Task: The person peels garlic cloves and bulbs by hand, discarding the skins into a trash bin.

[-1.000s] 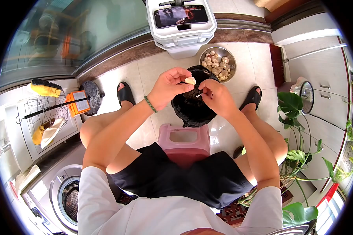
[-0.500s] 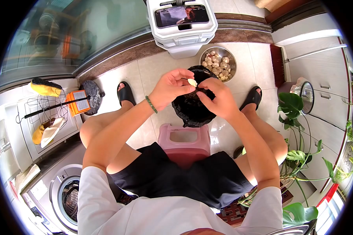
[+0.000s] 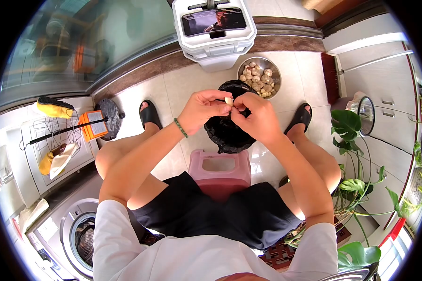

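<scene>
A pale garlic clove [image 3: 228, 101] is pinched between the thumb and fingers of my left hand [image 3: 200, 111]. My right hand [image 3: 256, 116] meets it from the other side, thumb and fingertips closed at the clove's edge; any bit of skin between them is too small to make out. Both hands hover over a bin lined with a black bag [image 3: 229, 138], whose inside is dark. Just beyond it, on the floor, stands a metal bowl [image 3: 278, 80] with several garlic bulbs and cloves [image 3: 258, 78].
A phone [image 3: 214, 21] leans on a white-grey box [image 3: 215, 48] ahead. A pink stool [image 3: 219, 177] is between my legs. Left are a wire rack [image 3: 51, 129] and washing machine [image 3: 82, 234]; a leafy plant [image 3: 348, 125] and white cabinets [image 3: 384, 89] line the right.
My right hand has moved in to the left and now meets the clove. The clove looks more upright in my left fingers. The view has shifted slightly.
</scene>
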`<state>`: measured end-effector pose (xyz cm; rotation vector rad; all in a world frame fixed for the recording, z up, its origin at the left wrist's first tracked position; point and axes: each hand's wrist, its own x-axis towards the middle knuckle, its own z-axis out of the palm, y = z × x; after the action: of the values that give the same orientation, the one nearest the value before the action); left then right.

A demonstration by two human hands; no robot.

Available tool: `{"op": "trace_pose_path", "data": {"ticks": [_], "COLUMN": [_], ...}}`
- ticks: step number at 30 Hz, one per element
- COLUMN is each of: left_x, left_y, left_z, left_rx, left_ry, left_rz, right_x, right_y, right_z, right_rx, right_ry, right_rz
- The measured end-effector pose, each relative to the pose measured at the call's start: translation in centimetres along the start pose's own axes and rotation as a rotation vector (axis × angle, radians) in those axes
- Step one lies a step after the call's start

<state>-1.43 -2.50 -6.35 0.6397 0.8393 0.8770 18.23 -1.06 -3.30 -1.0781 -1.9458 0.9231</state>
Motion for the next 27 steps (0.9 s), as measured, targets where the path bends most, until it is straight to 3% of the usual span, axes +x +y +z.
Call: {"op": "trace_pose_path", "data": {"ticks": [12, 27], "left_x": [-0.5, -0.5], "left_y": [-0.6, -0.6], "left_z": [0.6, 0.7], "left_rx": [-0.003, 0.036], "left_ry": [0.080, 0.036], "left_rz": [0.014, 0.016], "right_x": [-0.8, -0.6], "right_y": [0.7, 0.5], "right_z": [1.0, 0.8], "right_rx": [-0.159, -0.047], "right_ry": [0.066, 0.069], "right_rz": [-0.069, -0.007]}}
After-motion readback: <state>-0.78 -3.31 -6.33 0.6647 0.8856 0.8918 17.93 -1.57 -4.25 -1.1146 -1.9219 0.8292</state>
